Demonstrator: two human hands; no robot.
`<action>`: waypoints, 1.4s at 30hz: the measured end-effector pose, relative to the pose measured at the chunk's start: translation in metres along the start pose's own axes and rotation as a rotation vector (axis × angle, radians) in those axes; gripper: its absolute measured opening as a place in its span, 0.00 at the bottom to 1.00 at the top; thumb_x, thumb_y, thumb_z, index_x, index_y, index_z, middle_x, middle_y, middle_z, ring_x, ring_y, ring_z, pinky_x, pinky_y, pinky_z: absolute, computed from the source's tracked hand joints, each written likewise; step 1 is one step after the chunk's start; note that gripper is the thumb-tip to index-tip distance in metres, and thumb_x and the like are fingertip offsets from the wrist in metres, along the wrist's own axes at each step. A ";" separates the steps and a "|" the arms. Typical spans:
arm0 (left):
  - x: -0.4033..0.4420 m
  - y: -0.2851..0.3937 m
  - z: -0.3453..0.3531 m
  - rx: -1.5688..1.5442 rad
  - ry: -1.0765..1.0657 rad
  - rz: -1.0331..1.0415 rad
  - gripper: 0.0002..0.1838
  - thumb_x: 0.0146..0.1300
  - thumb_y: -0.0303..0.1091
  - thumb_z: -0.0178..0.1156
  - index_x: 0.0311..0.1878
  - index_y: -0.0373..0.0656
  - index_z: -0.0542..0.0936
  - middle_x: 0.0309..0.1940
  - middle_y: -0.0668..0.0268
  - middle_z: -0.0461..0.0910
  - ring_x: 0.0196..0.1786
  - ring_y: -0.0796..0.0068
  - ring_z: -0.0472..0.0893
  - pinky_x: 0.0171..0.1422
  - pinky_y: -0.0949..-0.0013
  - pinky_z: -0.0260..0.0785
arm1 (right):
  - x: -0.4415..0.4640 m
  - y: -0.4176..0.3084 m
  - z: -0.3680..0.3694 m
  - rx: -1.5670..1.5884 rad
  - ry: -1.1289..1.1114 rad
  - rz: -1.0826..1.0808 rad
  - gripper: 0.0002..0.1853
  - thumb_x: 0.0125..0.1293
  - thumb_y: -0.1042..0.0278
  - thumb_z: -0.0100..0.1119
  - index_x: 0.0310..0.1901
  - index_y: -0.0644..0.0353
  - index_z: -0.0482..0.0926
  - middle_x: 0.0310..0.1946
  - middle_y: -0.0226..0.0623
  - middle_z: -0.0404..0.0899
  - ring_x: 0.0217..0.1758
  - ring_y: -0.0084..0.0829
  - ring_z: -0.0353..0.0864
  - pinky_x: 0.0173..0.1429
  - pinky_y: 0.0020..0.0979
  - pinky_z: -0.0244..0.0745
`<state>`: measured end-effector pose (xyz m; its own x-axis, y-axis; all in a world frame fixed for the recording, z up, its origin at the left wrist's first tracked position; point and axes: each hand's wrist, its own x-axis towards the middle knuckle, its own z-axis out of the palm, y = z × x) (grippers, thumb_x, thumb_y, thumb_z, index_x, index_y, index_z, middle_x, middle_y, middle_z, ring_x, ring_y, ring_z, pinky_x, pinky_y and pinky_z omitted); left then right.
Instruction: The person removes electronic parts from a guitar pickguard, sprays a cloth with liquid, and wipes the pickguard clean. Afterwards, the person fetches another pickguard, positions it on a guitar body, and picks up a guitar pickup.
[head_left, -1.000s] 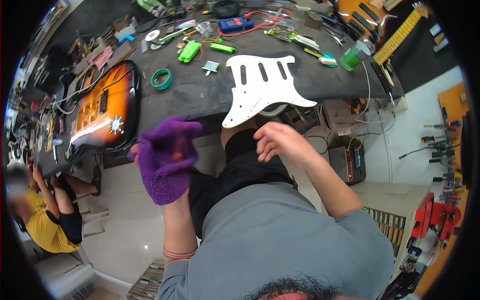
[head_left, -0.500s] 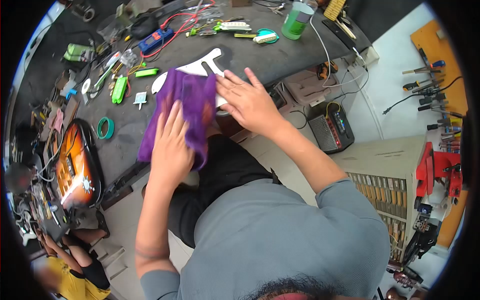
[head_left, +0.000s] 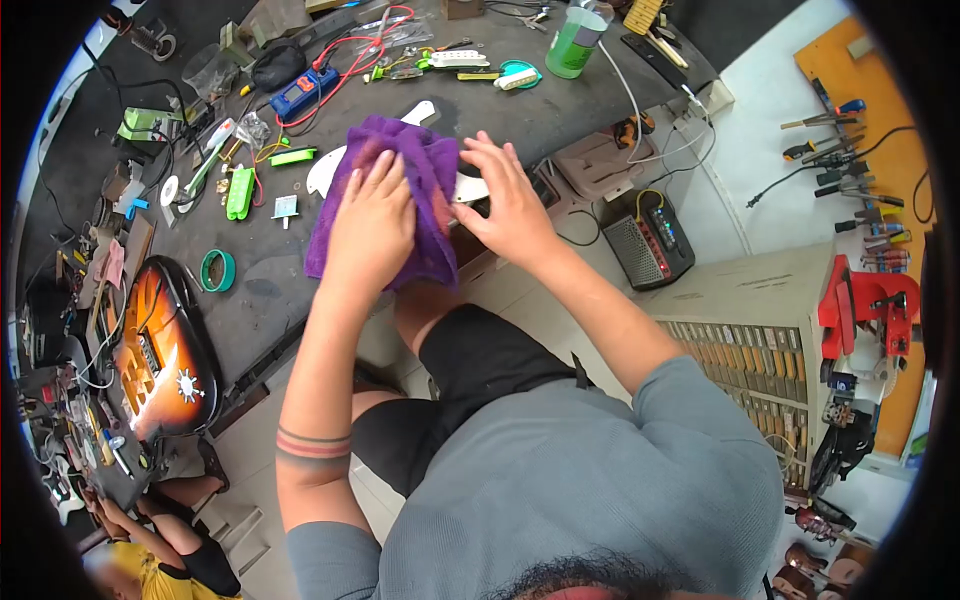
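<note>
A purple cloth (head_left: pixel 440 240) lies bunched over a white guitar pickguard (head_left: pixel 418 113), hiding most of it. Only the pickguard's far arm, its left edge and its right end stick out. My left hand (head_left: pixel 375 220) rests flat on the cloth, fingers stretched out and pointing away from me. At the right end of the pickguard, my right hand (head_left: pixel 512 205) has its fingers bent and its thumb spread apart from them. Whether the right fingertips touch the pickguard cannot be made out.
A sunburst guitar body (head_left: pixel 165 350) lies left, near a green tape roll (head_left: pixel 216 270). Pickups (head_left: pixel 458 60), a blue multimeter (head_left: pixel 304 95) and a green container (head_left: pixel 572 50) stand farther back. An amplifier (head_left: pixel 648 245) sits right, below the bench. Another person (head_left: pixel 165 570) is at lower left.
My left hand and the cloth have moved up and right across the pickguard, covering more of it. My right hand's fingers have gone from flat to bent. The whole view has shifted slightly.
</note>
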<state>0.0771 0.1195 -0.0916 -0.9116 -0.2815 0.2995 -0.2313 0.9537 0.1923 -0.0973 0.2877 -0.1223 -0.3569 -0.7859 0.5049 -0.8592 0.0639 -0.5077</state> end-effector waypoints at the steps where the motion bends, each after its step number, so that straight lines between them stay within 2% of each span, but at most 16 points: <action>1: -0.009 -0.003 -0.004 0.014 0.023 0.011 0.19 0.82 0.30 0.54 0.67 0.32 0.84 0.80 0.49 0.77 0.87 0.52 0.70 0.92 0.47 0.59 | 0.001 -0.002 0.002 -0.017 0.015 -0.005 0.39 0.68 0.59 0.78 0.76 0.59 0.70 0.81 0.50 0.70 0.91 0.54 0.62 0.94 0.61 0.52; 4: -0.055 -0.011 -0.021 -0.018 0.157 0.077 0.17 0.78 0.22 0.56 0.63 0.34 0.86 0.68 0.49 0.87 0.74 0.49 0.84 0.78 0.52 0.77 | -0.003 0.000 0.011 -0.038 0.066 -0.016 0.40 0.68 0.55 0.78 0.76 0.61 0.71 0.80 0.53 0.71 0.89 0.56 0.65 0.93 0.60 0.54; 6: -0.076 -0.011 -0.029 0.005 0.171 -0.154 0.14 0.72 0.19 0.58 0.56 0.38 0.86 0.60 0.49 0.90 0.62 0.46 0.90 0.63 0.51 0.82 | -0.007 0.001 0.017 -0.047 0.151 -0.024 0.40 0.67 0.55 0.78 0.75 0.63 0.71 0.79 0.56 0.70 0.89 0.59 0.64 0.93 0.60 0.54; 9: -0.051 -0.018 -0.050 -0.066 0.465 -0.283 0.14 0.79 0.27 0.56 0.62 0.39 0.86 0.54 0.46 0.91 0.56 0.41 0.90 0.60 0.46 0.80 | -0.034 -0.013 0.010 -0.032 0.281 0.000 0.38 0.69 0.62 0.75 0.76 0.63 0.69 0.78 0.56 0.68 0.90 0.62 0.58 0.93 0.62 0.51; 12: 0.010 -0.016 -0.105 -0.018 0.691 -0.380 0.19 0.86 0.38 0.52 0.68 0.42 0.85 0.56 0.46 0.91 0.61 0.39 0.89 0.66 0.48 0.80 | -0.091 -0.008 -0.030 0.080 0.283 0.045 0.30 0.70 0.64 0.75 0.70 0.62 0.76 0.66 0.49 0.79 0.73 0.54 0.80 0.78 0.51 0.75; 16: 0.071 -0.113 -0.146 0.387 0.594 -0.341 0.24 0.86 0.42 0.55 0.77 0.41 0.80 0.67 0.46 0.87 0.71 0.40 0.84 0.75 0.49 0.76 | -0.165 0.122 -0.021 0.300 0.065 0.476 0.18 0.69 0.64 0.71 0.56 0.64 0.84 0.43 0.44 0.89 0.48 0.45 0.91 0.56 0.45 0.85; 18: 0.082 -0.094 -0.160 0.555 0.474 -0.203 0.24 0.85 0.40 0.58 0.76 0.40 0.82 0.73 0.48 0.83 0.76 0.44 0.81 0.80 0.52 0.72 | -0.175 0.208 -0.026 0.615 -0.094 0.977 0.17 0.69 0.64 0.66 0.53 0.69 0.86 0.45 0.52 0.91 0.49 0.44 0.92 0.54 0.43 0.84; 19: 0.087 -0.054 -0.161 0.499 0.536 -0.120 0.22 0.84 0.38 0.60 0.74 0.40 0.83 0.71 0.50 0.85 0.74 0.46 0.82 0.79 0.54 0.73 | -0.184 0.253 -0.014 0.590 0.107 1.039 0.18 0.69 0.64 0.65 0.52 0.71 0.86 0.46 0.54 0.91 0.48 0.44 0.91 0.53 0.43 0.84; 21: 0.090 0.083 -0.121 0.136 0.671 -0.130 0.16 0.85 0.33 0.61 0.66 0.36 0.86 0.61 0.57 0.90 0.62 0.62 0.88 0.67 0.62 0.78 | -0.194 0.341 0.015 0.538 0.419 1.161 0.21 0.71 0.64 0.62 0.55 0.76 0.85 0.47 0.57 0.91 0.47 0.48 0.90 0.49 0.46 0.83; 23: 0.077 0.144 -0.042 -0.210 0.626 0.167 0.10 0.83 0.32 0.66 0.57 0.36 0.87 0.46 0.60 0.90 0.46 0.69 0.86 0.53 0.63 0.79 | -0.176 0.364 -0.005 0.864 0.373 1.398 0.19 0.78 0.57 0.56 0.59 0.63 0.83 0.48 0.45 0.89 0.44 0.43 0.90 0.46 0.49 0.82; 24: 0.068 0.180 0.008 -0.296 0.506 0.206 0.11 0.75 0.20 0.59 0.55 0.32 0.86 0.50 0.59 0.88 0.52 0.64 0.87 0.62 0.59 0.80 | -0.172 0.380 -0.006 0.950 0.306 1.491 0.18 0.81 0.53 0.55 0.60 0.55 0.82 0.49 0.38 0.87 0.43 0.40 0.90 0.46 0.49 0.82; 27: 0.103 0.261 0.107 -0.234 -0.116 0.330 0.15 0.65 0.21 0.67 0.55 0.40 0.88 0.49 0.55 0.88 0.52 0.48 0.87 0.54 0.54 0.82 | -0.180 0.430 -0.002 1.142 0.285 1.523 0.16 0.81 0.51 0.55 0.58 0.52 0.81 0.46 0.37 0.85 0.43 0.40 0.89 0.49 0.51 0.83; 30: 0.128 0.261 0.212 -0.650 -0.348 -0.101 0.14 0.76 0.25 0.63 0.62 0.36 0.85 0.52 0.54 0.88 0.55 0.53 0.89 0.60 0.57 0.82 | -0.175 0.415 -0.026 1.064 0.272 1.653 0.18 0.81 0.51 0.56 0.61 0.53 0.80 0.44 0.36 0.85 0.41 0.41 0.91 0.48 0.52 0.85; 33: 0.140 0.221 0.313 -0.637 -0.387 -0.130 0.18 0.78 0.29 0.63 0.67 0.37 0.84 0.57 0.55 0.89 0.60 0.60 0.89 0.65 0.60 0.80 | -0.174 0.424 -0.017 1.015 0.254 1.560 0.20 0.83 0.53 0.52 0.60 0.61 0.80 0.43 0.48 0.92 0.41 0.46 0.96 0.41 0.47 0.89; 36: 0.137 0.223 0.334 -0.753 -0.471 -0.292 0.19 0.79 0.32 0.64 0.69 0.37 0.82 0.58 0.56 0.89 0.61 0.63 0.88 0.68 0.62 0.79 | -0.181 0.423 -0.040 1.069 0.337 1.369 0.21 0.85 0.54 0.51 0.56 0.69 0.81 0.42 0.53 0.92 0.38 0.47 0.96 0.42 0.44 0.92; 42: 0.119 0.212 0.376 -0.985 -0.445 -0.469 0.19 0.80 0.34 0.65 0.69 0.38 0.82 0.58 0.58 0.90 0.60 0.66 0.87 0.67 0.63 0.78 | -0.148 0.401 -0.082 0.996 0.486 1.092 0.14 0.86 0.64 0.54 0.50 0.66 0.84 0.37 0.40 0.90 0.34 0.35 0.91 0.42 0.37 0.90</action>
<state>-0.2078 0.3277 -0.3662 -0.8906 -0.3351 -0.3075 -0.3909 0.2184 0.8941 -0.4188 0.4797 -0.3435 -0.8737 -0.3515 -0.3363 0.3990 -0.1224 -0.9088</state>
